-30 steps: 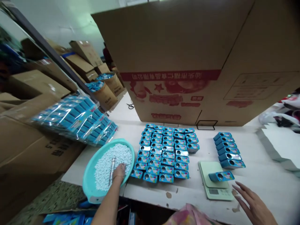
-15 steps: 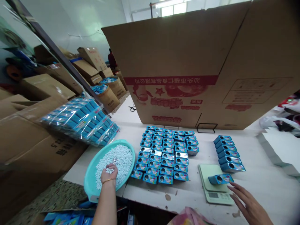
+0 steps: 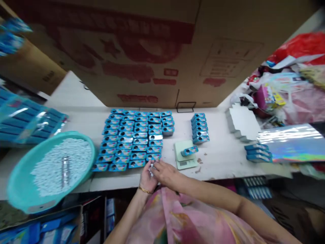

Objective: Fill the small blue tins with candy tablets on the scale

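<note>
My left hand (image 3: 148,179) is cupped around a few small white candies (image 3: 151,166), in front of the rows of blue tins. Over it reaches my right hand (image 3: 165,173), its fingers closed together at the candies; the fingertips are partly hidden. A small blue tin (image 3: 190,151) with a dark round opening lies on a pale green weighing scale (image 3: 186,165), right of my hands. Close rows of similar blue tins (image 3: 134,135) cover the table to the left. Beyond them, a turquoise basin (image 3: 22,179) holds many white candies and a shiny metal scoop (image 3: 65,171).
A big cardboard sheet (image 3: 142,51) stands at the table's back. One row of blue tins (image 3: 200,128) sits behind the scale. To the right are white card pieces (image 3: 243,122), a shiny silver sheet (image 3: 297,142) and bagged goods. Wrapped blue tins (image 3: 25,118) lie at far left.
My left hand has left the basin with candies and come to the middle. My right hand has moved left from beside the scale to meet it. The view has turned right and down.
</note>
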A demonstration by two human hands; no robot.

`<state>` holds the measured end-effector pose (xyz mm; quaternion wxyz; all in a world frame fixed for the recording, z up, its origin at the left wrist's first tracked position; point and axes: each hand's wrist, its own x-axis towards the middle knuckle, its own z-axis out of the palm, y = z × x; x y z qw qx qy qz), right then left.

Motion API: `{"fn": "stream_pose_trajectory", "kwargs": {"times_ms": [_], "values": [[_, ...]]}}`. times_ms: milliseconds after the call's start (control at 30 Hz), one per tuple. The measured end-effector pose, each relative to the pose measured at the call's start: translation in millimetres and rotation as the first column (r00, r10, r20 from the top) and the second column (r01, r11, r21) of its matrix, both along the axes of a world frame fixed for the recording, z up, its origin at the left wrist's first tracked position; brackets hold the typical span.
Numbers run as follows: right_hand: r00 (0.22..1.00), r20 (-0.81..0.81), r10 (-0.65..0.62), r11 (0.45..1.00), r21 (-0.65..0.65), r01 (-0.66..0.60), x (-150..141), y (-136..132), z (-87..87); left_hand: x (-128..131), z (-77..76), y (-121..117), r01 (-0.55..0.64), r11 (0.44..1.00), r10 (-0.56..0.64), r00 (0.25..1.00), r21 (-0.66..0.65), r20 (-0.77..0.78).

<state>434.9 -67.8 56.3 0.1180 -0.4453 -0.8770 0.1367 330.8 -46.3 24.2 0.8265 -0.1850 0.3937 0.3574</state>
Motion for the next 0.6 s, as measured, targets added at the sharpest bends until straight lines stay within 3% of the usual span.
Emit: {"fn": "stream_pose_trajectory", "kwargs": {"times_ms": [100,200,433,533,600], "values": [[0.994,0.094,0.051,0.999,-0.023,-0.049,14.1,-10.6,-27.1,12.4,-14.9,-10.9,0.047,0.999,-0.047,0.997,0.0,-0.054],[0.992,0.09,0.085,0.996,-0.041,-0.081,28.4,-22.6,-42.9,24.8,-25.1,-21.8,0.085,0.996,-0.084,0.99,0.001,-0.111],[1.0,0.027,0.011,1.0,-0.024,-0.011,59.0,-42.1,-49.1,54.3,-37.2,-42.0,0.192,0.979,-0.197,0.977,-0.06,-0.086],[0.998,-0.058,0.017,0.994,-0.11,-0.024,74.9,-42.9,-51.3,64.5,-36.9,-43.0,0.2,0.976,-0.205,0.978,-0.086,-0.05],[0.986,-0.163,-0.047,0.982,-0.187,0.015,89.0,-40.2,-51.3,72.4,-35.1,-40.6,0.176,0.982,-0.178,0.983,-0.071,-0.03]]}}
